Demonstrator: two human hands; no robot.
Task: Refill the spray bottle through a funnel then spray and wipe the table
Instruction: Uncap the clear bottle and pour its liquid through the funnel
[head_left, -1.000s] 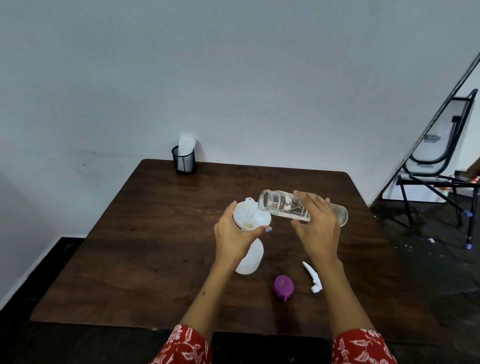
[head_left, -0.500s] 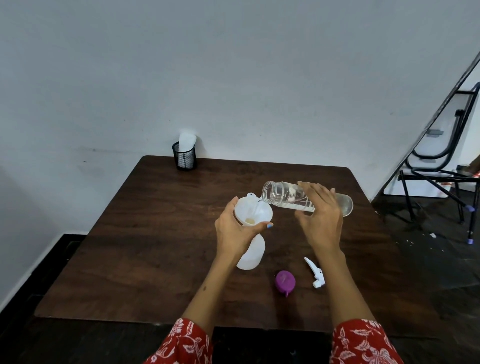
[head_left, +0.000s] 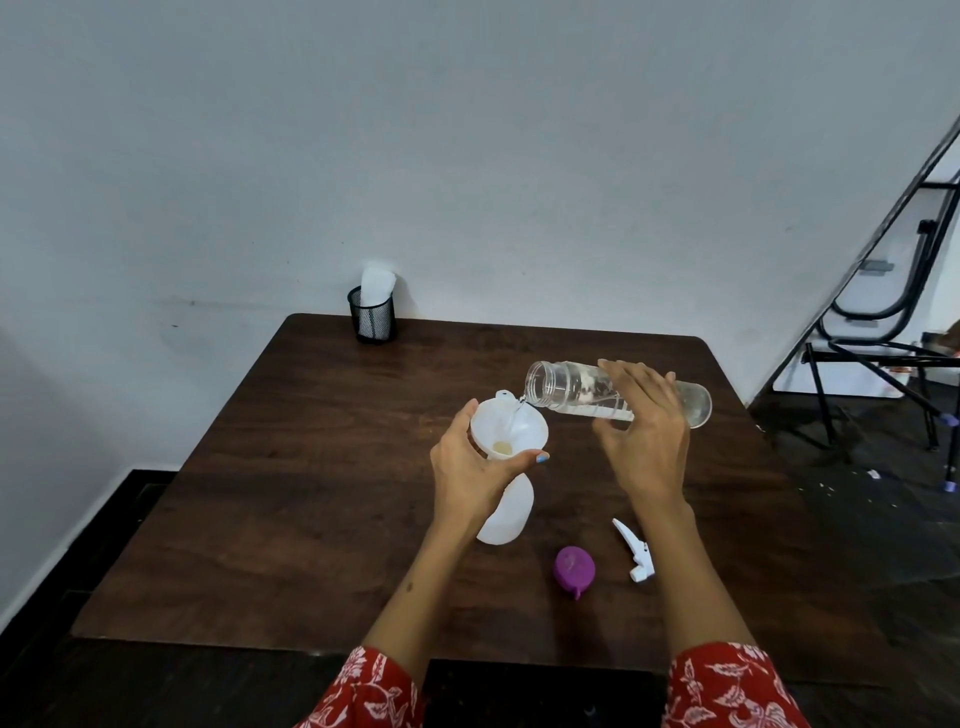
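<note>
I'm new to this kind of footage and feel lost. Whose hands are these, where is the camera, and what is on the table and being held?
No machine here: a person's two bare hands, filmed by a camera worn on their head, looking down. The left hand grips a white funnel set in the white spray bottle. The right hand tilts a clear bottle, pouring water into the funnel. On the brown table lie a purple cap and the white spray nozzle; a black mesh cup stands at the far edge.

Both forearms are bare below red sleeves (head_left: 727, 686) printed with white leaf and flower shapes (pinkish in places); the left thumbnail (head_left: 542, 458) wears blue polish.
</note>
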